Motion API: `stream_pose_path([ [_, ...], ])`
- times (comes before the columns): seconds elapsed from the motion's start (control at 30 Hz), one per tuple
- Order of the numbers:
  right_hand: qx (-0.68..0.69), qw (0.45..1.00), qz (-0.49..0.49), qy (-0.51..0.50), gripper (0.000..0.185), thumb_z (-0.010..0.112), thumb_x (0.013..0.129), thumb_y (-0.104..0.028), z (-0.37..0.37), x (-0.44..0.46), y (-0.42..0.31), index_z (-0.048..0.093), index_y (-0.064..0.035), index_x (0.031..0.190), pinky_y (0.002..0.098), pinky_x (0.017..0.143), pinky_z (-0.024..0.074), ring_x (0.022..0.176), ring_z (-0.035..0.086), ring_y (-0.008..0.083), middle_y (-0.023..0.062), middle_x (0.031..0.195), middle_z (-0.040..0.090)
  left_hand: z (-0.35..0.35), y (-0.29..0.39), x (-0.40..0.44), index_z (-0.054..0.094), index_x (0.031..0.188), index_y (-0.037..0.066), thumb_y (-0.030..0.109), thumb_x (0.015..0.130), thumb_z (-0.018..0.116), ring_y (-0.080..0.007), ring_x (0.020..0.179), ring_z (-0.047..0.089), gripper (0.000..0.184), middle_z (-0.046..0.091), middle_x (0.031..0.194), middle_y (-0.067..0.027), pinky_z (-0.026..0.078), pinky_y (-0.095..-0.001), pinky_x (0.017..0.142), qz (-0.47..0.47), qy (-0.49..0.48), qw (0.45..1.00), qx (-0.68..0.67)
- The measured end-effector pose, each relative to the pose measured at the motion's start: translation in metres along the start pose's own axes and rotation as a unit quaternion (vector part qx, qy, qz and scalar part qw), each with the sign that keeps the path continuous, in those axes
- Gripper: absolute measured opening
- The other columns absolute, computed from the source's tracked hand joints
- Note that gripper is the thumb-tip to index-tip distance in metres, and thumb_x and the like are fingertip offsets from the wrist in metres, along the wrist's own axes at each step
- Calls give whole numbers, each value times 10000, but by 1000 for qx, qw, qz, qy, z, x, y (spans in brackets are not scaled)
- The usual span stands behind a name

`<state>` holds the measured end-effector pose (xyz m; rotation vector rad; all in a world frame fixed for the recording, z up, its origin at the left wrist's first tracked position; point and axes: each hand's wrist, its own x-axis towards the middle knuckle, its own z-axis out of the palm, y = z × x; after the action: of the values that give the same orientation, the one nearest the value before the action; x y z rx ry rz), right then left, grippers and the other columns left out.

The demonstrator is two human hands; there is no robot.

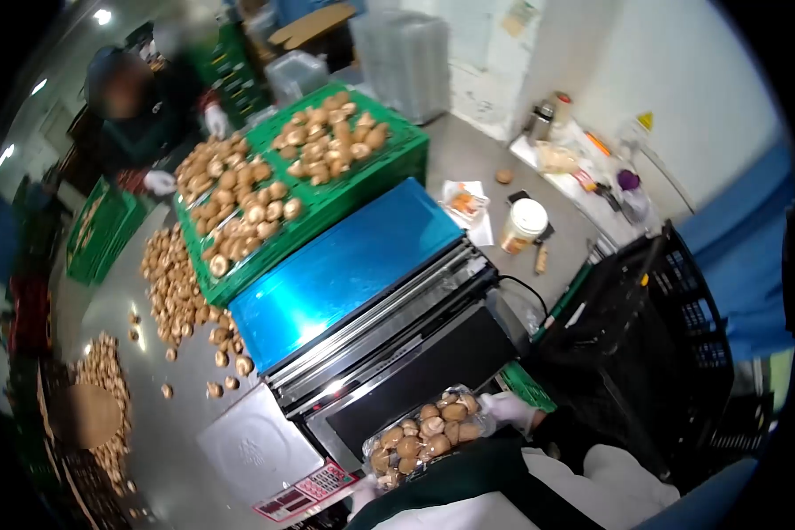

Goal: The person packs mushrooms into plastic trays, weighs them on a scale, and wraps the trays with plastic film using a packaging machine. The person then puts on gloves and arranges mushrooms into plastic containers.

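Note:
A clear plastic pack of brown mushrooms (427, 435) is held between my two gloved hands at the front edge of a wrapping machine (415, 380). My right hand (510, 410) grips the pack's right end. At its lower left end is my left hand (364, 496), partly hidden by the pack and my apron, so its fingers do not show clearly. The pack lies tilted, its right end farther from me. Behind the machine's dark plate runs a shiny blue film cover (344, 269).
Green crates (327, 212) of mushrooms stand behind the machine, loose mushrooms (172, 283) to their left. A scale (261, 446) sits left of the machine. A cup (523, 225) and black crate (636, 353) are at right. Across the table stands a co-worker (141, 124) in gloves.

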<state>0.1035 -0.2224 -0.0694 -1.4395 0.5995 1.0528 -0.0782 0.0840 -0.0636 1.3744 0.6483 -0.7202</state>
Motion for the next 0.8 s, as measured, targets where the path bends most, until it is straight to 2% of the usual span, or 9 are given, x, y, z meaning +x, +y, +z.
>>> stream_pose_path([
  [0.03,-4,994,34,-100,173,550,819,-152,-8,27,24,633,-7,864,236,586,454,655,576,118,38,763,611,8,4,10,545,730,24,252,901,445,-107,559,475,302,545,668,-17,370,-251,513,-1,-32,999,-25],
  [0.07,-36,984,-21,-175,170,552,817,-138,4,31,22,629,-2,885,241,586,466,657,580,118,35,760,614,15,11,18,542,739,23,253,900,447,-111,566,476,296,544,676,-19,371,-253,520,8,-49,998,-49],
  [0.1,-161,950,-79,-255,270,519,866,-232,8,27,9,603,-5,986,267,751,463,812,589,137,56,910,618,23,21,29,538,749,23,255,899,450,-114,573,477,290,544,683,-21,371,-256,528,13,-68,995,-72],
  [0.13,-191,924,-125,-306,271,517,867,-230,18,27,4,601,-4,991,267,755,462,820,586,137,58,916,617,29,33,42,535,758,23,257,898,452,-117,581,477,285,544,691,-23,371,-259,535,19,-86,992,-90],
  [0.4,-107,877,-204,-422,280,508,874,-219,72,-8,-49,582,2,1030,273,785,451,891,564,141,72,964,606,69,134,105,508,832,20,270,888,471,-144,639,485,260,541,752,-39,373,-280,593,52,-177,973,-138],
  [0.6,45,875,-271,-400,290,501,879,-210,10,-76,-125,569,7,1060,278,807,443,943,548,144,83,1000,598,90,169,116,488,887,18,281,881,486,-164,682,491,263,539,797,-51,375,-296,637,49,-228,967,-105],
  [0.67,-43,795,-422,-433,397,455,905,-288,-6,-119,-134,488,2,1174,316,902,389,1062,496,168,88,1092,566,100,177,117,481,906,17,284,878,490,-171,696,493,269,538,813,-55,375,-301,651,43,-242,964,-100],
  [0.7,-249,731,-537,-338,450,454,899,-326,-7,-139,-139,437,-20,1229,317,912,383,1079,502,190,106,1105,565,104,179,117,478,915,16,286,877,493,-175,704,494,273,538,820,-57,375,-304,659,43,-248,963,-96],
  [0.8,-535,688,-488,-43,377,464,874,-359,9,-178,-138,538,-101,1140,311,741,460,843,603,243,116,948,628,114,183,118,468,943,15,291,874,500,-185,725,497,286,537,843,-63,376,-312,680,36,-262,960,-90],
])
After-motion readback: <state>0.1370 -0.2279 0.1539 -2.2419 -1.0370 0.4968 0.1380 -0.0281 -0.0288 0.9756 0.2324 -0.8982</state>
